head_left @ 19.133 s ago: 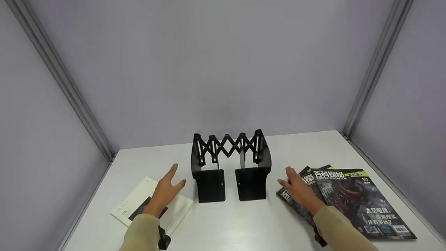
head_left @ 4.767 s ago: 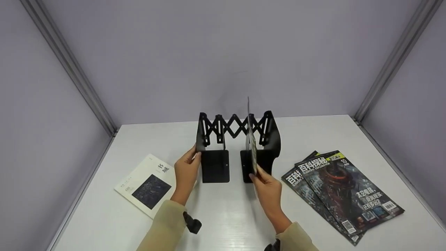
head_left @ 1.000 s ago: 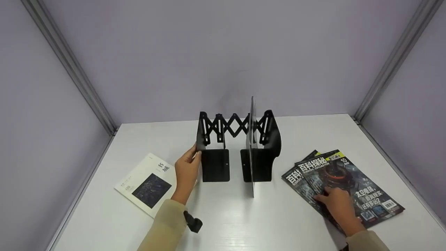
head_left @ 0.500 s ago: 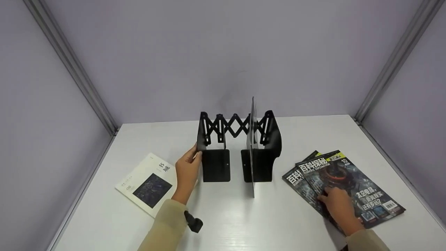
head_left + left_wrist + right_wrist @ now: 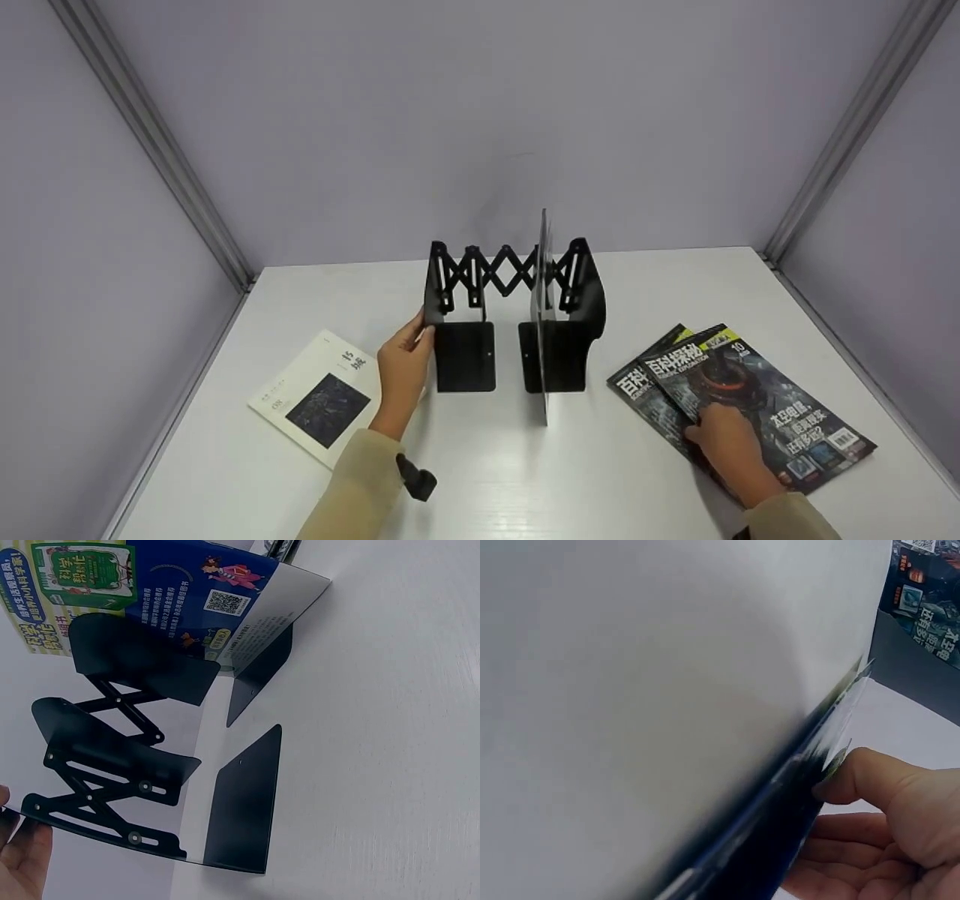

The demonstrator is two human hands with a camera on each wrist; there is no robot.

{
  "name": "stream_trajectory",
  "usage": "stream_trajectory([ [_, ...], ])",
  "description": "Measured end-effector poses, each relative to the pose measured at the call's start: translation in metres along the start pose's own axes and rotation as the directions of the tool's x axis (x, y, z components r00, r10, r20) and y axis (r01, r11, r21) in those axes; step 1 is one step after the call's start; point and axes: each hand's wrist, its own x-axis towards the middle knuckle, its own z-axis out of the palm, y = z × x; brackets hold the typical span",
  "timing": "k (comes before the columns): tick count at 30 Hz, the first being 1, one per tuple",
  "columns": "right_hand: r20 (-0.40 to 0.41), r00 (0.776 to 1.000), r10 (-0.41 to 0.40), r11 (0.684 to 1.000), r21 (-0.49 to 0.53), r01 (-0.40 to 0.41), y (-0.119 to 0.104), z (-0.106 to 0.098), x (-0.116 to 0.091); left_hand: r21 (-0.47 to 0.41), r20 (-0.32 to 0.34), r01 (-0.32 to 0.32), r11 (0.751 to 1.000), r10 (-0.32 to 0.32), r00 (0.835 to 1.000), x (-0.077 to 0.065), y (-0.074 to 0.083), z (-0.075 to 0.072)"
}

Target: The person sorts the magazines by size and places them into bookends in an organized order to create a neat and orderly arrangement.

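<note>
My left hand [image 5: 403, 367] holds the left end plate of a black expandable bookend [image 5: 465, 356], thumb in front. In the left wrist view its fingers [image 5: 28, 859] show at the plate's edge, beside the folding lattice. A thin book stands upright in the bookend's right part [image 5: 543, 315]; its blue back cover [image 5: 176, 596] shows from the left wrist. My right hand [image 5: 726, 442] pinches the left edge of the upper dark magazine [image 5: 787, 409]. The right wrist view shows the thumb [image 5: 859, 776] against the magazine edges, the fingers curled below it.
A second magazine [image 5: 637, 386] lies under the upper one, fanned out to the left. A white book with a dark square [image 5: 311, 394] lies flat left of the left hand. Pale panels [image 5: 480, 127] enclose the white table [image 5: 480, 480] at the back and sides.
Earlier the right hand set the thin book upright in the bookend, then went to the magazines. Just now the upper magazine has turned and shifted slightly right. The left hand keeps its place.
</note>
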Motion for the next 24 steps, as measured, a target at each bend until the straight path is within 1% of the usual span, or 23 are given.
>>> stream_trajectory([
  [4,-0.014,1.0,0.017,1.0,0.007,-0.017,-0.002,-0.003,-0.001,-0.017,0.001,0.009,1.0,-0.009,1.0,0.0,0.0,0.0],
  [7,-0.039,0.999,0.02,1.0,0.019,-0.02,-0.002,-0.004,-0.001,-0.039,0.007,0.014,0.999,-0.014,1.0,0.0,-0.001,0.0],
  [11,-0.108,0.994,0.011,0.999,0.046,-0.006,-0.001,-0.003,-0.003,-0.057,0.016,0.021,0.998,-0.02,1.0,0.0,-0.001,0.0],
  [16,-0.161,0.987,0.004,0.998,0.065,0.007,0.0,0.0,-0.004,-0.042,0.014,0.021,0.999,-0.02,1.0,0.0,-0.001,-0.001],
  [21,-0.233,0.972,0.007,0.996,0.083,0.013,0.002,0.001,-0.008,-0.03,0.016,0.014,0.999,-0.013,1.0,0.0,0.001,-0.002],
  [24,-0.264,0.964,0.027,0.993,0.118,0.005,0.004,0.001,-0.012,-0.034,0.013,0.017,0.999,-0.017,1.0,-0.001,0.002,-0.002],
])
